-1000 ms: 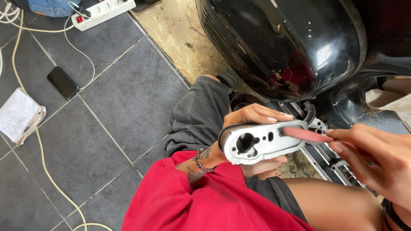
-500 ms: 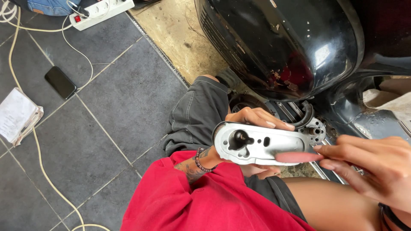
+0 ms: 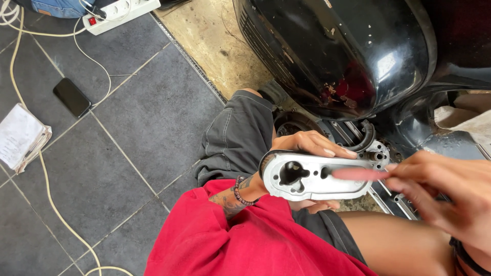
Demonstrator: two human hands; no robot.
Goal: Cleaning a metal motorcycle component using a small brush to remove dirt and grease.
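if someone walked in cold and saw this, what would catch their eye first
Most likely the pale grey metal cover at centre, gripped by the left hand while the right hand lays a pinkish strip across its face. Next, the glossy black scooter body filling the upper right, scuffed at its lower edge. On the grey tiled floor to the left lie a dark phone and a white power strip.

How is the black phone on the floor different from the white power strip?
The phone is black, flat and plain, while the power strip is white, longer and has a red switch. The power strip has pale cables running from it; none can be seen plugged into the phone. Both lie on the grey tiled floor.
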